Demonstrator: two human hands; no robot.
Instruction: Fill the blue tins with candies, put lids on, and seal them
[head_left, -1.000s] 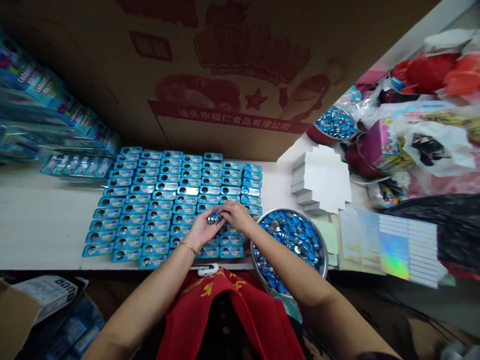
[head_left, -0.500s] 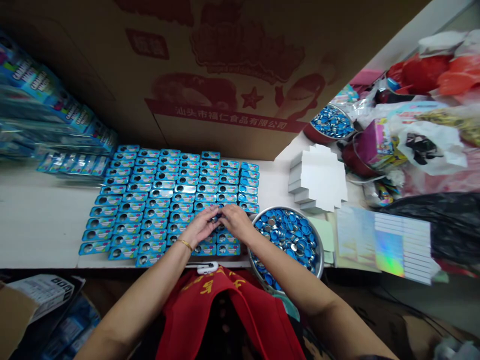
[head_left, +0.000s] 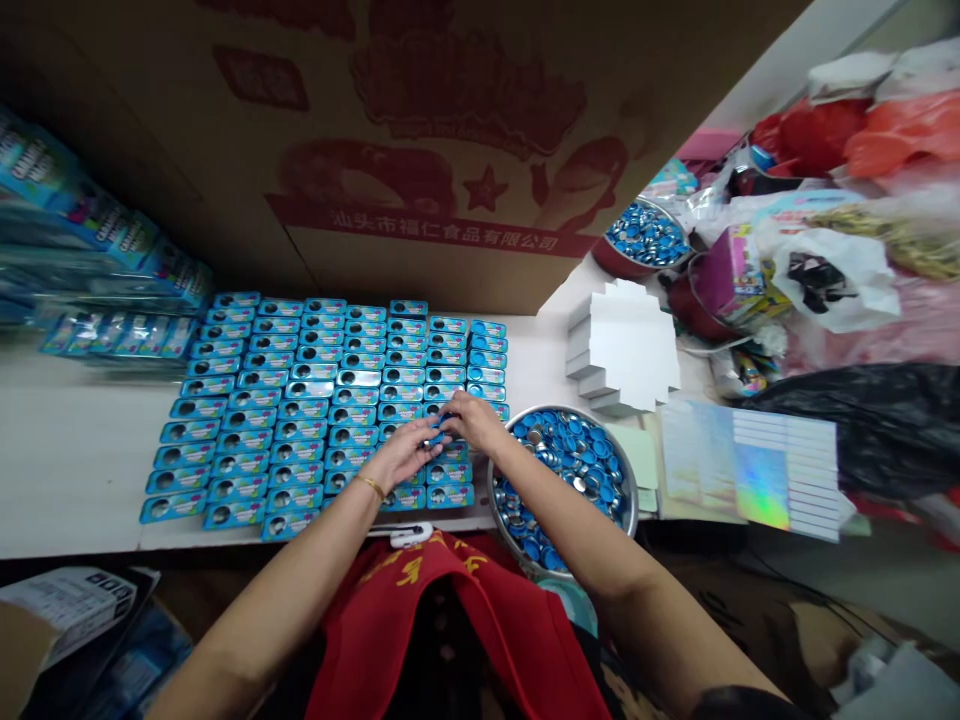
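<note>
Rows of small blue tins with a round window at one end lie side by side on the white table. Over the right-hand rows, my left hand is curled with its fingertips at a small blue cap. My right hand meets it there, fingers pinched on something small, mostly hidden. A round metal bowl full of blue and silver caps stands under my right forearm.
A large cardboard box stands behind the tins. Stacked blue packs are at left. Rightward are white card pieces, holographic sheets, a red bowl of caps and plastic bags.
The view has shifted slightly. My hands remain together over the tins, and my right hand's fingers have lifted a little, leaving more of the blue cap showing between the hands.
</note>
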